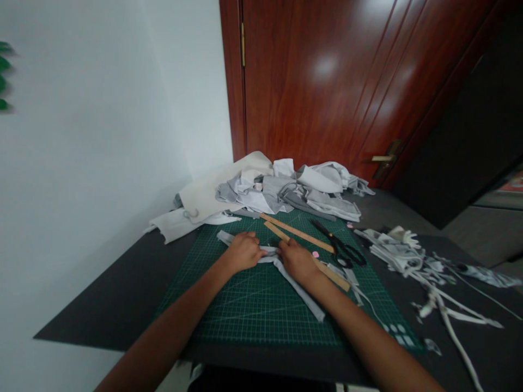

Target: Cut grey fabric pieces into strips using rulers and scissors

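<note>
Head view: left hand (245, 252) and right hand (297, 261) are grasping narrow, light-grey fabric (301, 292) over a green gridded mat (245, 321).

Desk (122, 294), dark grey. White wall (90, 152), plain, along its left edge. Wooden door (304, 103), glossy reddish-brown, beyond the far edge: matching frame (233, 81), brass-coloured hinge (243, 44), lever handle (383, 158), pale light reflections (326, 66). Black panel (461, 130), beyond that edge, right of door.

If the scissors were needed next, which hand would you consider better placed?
Probably the right hand: it is nearer the black scissors, while the left hand lies farther away; both touch grey fabric.
</note>
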